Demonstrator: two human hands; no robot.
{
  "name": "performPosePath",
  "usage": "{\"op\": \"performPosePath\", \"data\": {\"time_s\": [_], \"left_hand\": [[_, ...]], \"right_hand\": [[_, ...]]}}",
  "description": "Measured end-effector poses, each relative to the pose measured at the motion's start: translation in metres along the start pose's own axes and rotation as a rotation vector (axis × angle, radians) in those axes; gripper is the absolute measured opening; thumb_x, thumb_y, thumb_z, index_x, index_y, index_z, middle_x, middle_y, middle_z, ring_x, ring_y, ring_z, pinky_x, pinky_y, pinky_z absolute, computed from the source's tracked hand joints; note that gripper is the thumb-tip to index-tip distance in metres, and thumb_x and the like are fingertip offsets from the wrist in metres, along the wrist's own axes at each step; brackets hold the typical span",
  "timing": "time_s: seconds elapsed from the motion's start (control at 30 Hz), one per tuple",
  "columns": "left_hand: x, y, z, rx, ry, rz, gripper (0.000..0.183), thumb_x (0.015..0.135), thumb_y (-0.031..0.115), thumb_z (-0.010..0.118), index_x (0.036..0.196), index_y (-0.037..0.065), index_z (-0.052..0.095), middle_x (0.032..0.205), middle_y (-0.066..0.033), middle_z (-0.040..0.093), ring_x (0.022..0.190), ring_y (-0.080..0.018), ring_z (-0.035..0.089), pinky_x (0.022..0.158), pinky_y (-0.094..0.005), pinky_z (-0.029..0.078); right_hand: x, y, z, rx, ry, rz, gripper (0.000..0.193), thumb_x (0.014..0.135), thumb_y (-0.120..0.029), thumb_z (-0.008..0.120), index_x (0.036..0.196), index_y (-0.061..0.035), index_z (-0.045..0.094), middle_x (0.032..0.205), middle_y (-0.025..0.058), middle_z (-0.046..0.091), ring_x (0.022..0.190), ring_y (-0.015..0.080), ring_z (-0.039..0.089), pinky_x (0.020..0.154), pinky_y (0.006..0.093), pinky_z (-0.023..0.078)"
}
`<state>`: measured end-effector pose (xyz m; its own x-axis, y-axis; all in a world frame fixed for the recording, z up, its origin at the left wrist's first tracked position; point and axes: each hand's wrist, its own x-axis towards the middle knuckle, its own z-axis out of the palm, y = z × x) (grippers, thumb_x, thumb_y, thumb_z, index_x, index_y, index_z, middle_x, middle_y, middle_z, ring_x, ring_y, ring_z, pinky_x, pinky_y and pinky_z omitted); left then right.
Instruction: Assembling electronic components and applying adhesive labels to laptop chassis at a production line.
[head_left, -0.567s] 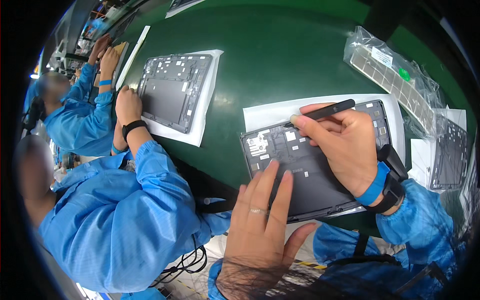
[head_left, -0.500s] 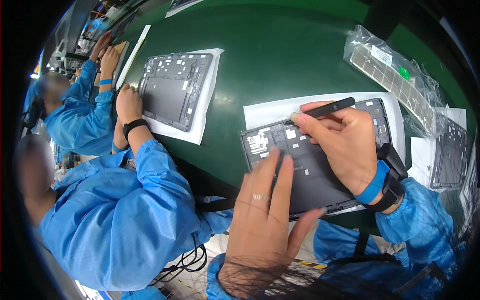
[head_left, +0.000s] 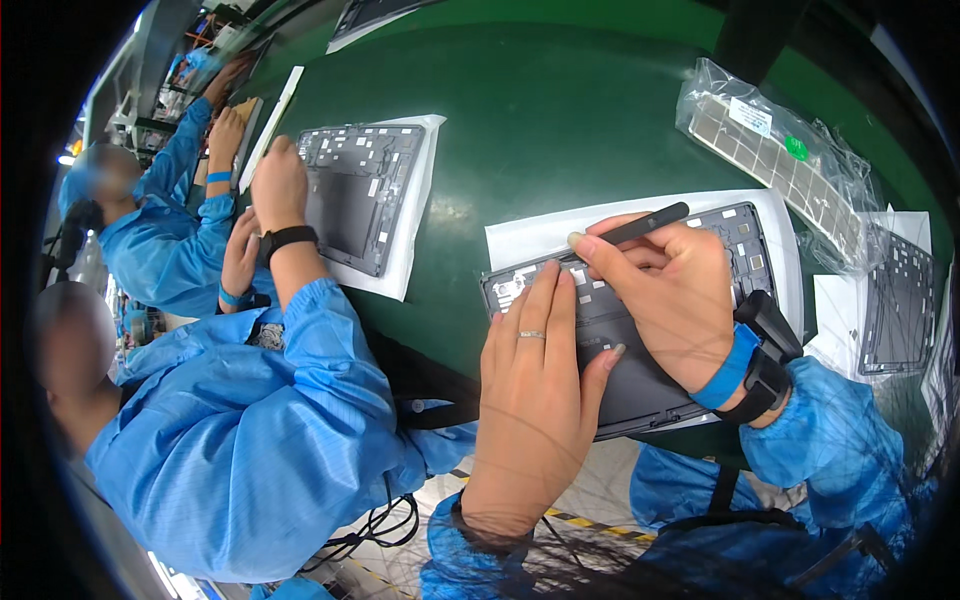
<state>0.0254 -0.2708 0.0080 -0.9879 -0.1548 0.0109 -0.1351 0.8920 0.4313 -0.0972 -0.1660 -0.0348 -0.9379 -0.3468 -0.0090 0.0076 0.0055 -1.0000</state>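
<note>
A dark grey tablet housing (head_left: 640, 388), dotted with small white pads, lies on a white sheet (head_left: 525, 238) in front of me. My left hand (head_left: 530, 400) rests on its left part, fingers stretched out and thumb apart, with no object in its grasp. Between thumb and fingers, my right hand (head_left: 672, 305) pinches black tweezers (head_left: 652, 222) over the housing's far edge. The tweezers' tip is hidden by my right thumb and fingers. My left fingertips lie close to that spot.
A bagged strip of light rectangular pieces (head_left: 780, 160) lies at the far right, above another housing (head_left: 898, 305). On my left, a co-worker in a blue smock (head_left: 240, 430) handles a similar housing (head_left: 375, 190) on the green table (head_left: 520, 110).
My left hand has moved up and settled on the housing, fingers closer together. My right hand and the tweezers have shifted slightly left. The co-worker's hands have moved over their housing.
</note>
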Motion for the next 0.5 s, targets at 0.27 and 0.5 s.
{"op": "performPosePath", "data": {"time_s": [0.27, 0.5], "left_hand": [[0.0, 0.007, -0.011, -0.074, -0.069, -0.029, 0.067, 0.1, 0.016, 0.068, 0.155, -0.008, 0.037, 0.161, -0.0279, 0.038, 0.144, -0.0496, 0.043, 0.119, -0.0517, 0.039], [-0.001, 0.003, -0.012, -0.044, -0.134, -0.002, 0.067, 0.101, 0.018, 0.068, 0.155, -0.007, 0.037, 0.162, -0.0286, 0.037, 0.146, -0.0474, 0.042, 0.121, -0.0521, 0.037]], "right_hand": [[-0.001, -0.02, -0.006, -0.058, -0.036, 0.159, 0.02, 0.097, -0.011, 0.078, 0.107, 0.0058, 0.075, 0.087, 0.008, 0.077, 0.082, 0.0085, 0.071, 0.073, 0.0218, 0.055], [-0.002, -0.01, -0.005, -0.05, -0.028, 0.14, 0.02, 0.096, -0.011, 0.079, 0.106, 0.0056, 0.076, 0.085, 0.0072, 0.076, 0.081, 0.0087, 0.071, 0.072, 0.0215, 0.054]]}}
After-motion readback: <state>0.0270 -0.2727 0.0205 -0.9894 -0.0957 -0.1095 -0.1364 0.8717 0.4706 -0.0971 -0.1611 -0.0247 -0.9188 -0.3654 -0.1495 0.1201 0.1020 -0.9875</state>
